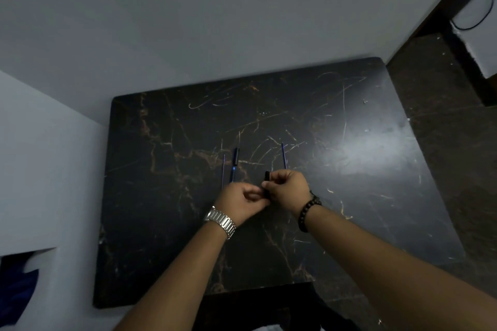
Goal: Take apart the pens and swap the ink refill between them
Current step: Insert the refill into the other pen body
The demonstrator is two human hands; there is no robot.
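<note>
No readable text or label anywhere, perhaps owing to the dim view

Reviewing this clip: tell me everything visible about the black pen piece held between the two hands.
The black pen piece is a short, dark, tube-like part, apparently plastic, held roughly upright above the dark marble-patterned table. Its upper end pokes out above the fingers; the rest is hidden. The right hand wraps it from the right while the left hand pinches at its lower end. It is too dim to tell whether it is a barrel or a cap.
</note>
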